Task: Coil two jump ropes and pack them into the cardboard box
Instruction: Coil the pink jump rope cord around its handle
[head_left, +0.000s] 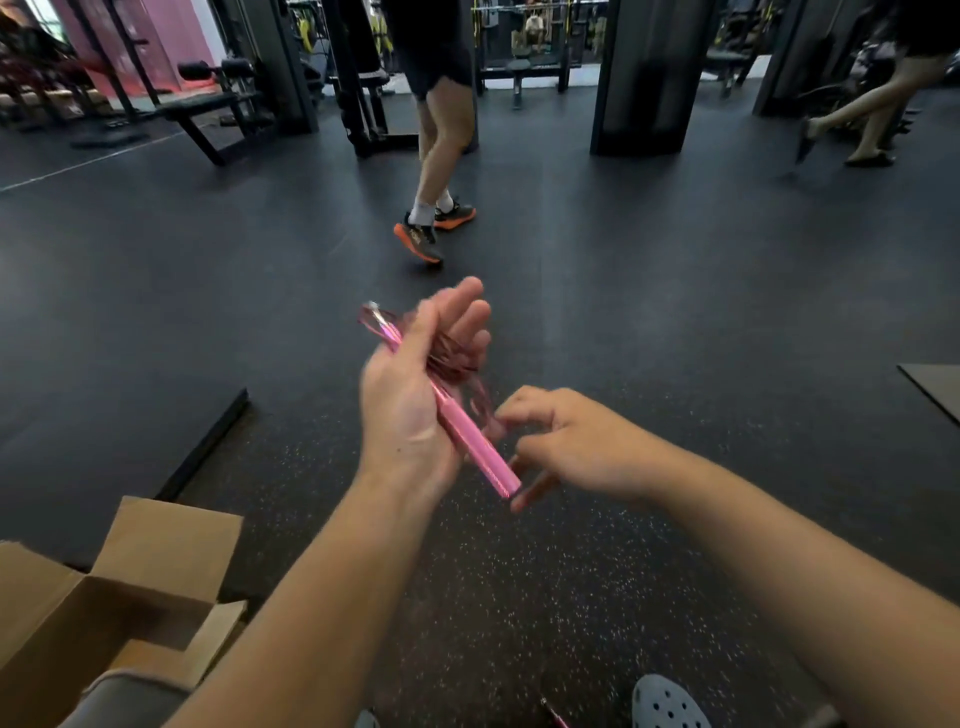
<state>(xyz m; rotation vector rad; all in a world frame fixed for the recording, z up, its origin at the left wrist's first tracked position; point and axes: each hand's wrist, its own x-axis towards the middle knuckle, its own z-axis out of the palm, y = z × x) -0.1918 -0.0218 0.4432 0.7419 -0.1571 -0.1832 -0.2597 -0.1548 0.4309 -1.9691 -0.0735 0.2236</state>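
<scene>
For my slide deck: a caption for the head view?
Left hand grips pink jump-rope handle and coiled cord; right hand winds it beside open brown cardboard box.

The coiled cord (451, 358) of the pink jump rope is motion-blurred, so its loops cannot be counted, and much of it is hidden behind the left hand (415, 384). The right hand (558, 441) fingertips are smeared too; whether they pinch the cord cannot be told. The cardboard box (78, 613) is cut off by the left and bottom edges. A second pink handle (553, 716) and a grey clog (667, 701) are cropped at the bottom edge. The passer-by (441, 130) is cut off above the waist.
</scene>
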